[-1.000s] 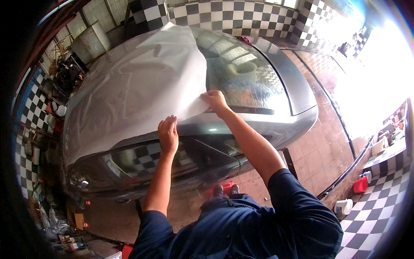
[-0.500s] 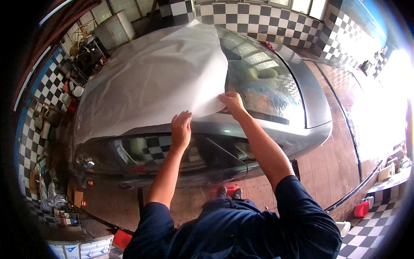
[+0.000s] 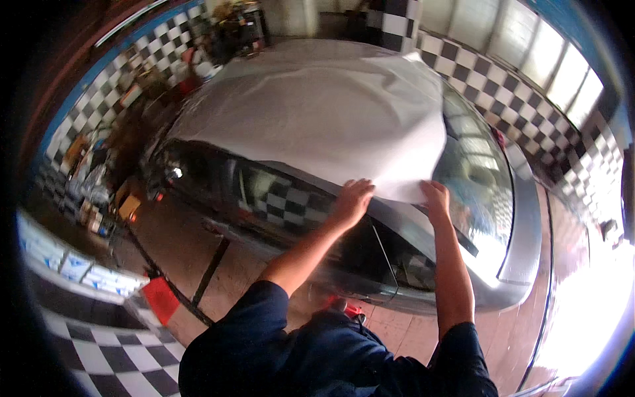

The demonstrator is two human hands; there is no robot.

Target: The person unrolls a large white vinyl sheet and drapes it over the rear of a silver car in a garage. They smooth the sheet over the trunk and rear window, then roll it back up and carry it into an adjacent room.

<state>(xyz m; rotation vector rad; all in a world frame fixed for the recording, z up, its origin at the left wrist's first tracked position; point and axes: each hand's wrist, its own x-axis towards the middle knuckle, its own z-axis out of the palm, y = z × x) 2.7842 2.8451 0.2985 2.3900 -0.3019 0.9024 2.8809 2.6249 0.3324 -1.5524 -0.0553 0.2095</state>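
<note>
**First:** Both bare hands are at the edge, and here's the big piece: a thin, whitish-grey, pliable sheet point(image 3: 397, 142) draped across the top of a silver-grey car point(image 3: 519, 284)!

**Second:** The right hand point(image 3: 438, 200) has it by the near right corner, thumb and fingers point(image 3: 430, 188) pinching the lip, just beside the sloping glass window point(image 3: 476, 172).

**First:** And the left hand point(image 3: 356, 202)?

**Second:** A little to the left, on the sheet's near edge! Its fingers lie close together, tips touching the material; whether the thumb grips underneath can't be told from this view.

**First:** Between the hands the sheet looks bright and smooth, while farther left it runs into soft creases. Over on the far side, it rises to a small point!

**Second:** On the near side, dark side windows point(image 3: 281, 198) mirror black-and-white squares, and a partly hidden red object point(image 3: 354, 309) sits low beside the person's dark blue clothing point(image 3: 311, 351).

**First:** Far right, a black-and-white checkered wall point(image 3: 463, 73) stands below tall, pale windows point(image 3: 522, 33); over left, there's a brown box point(image 3: 129, 206)!
</note>
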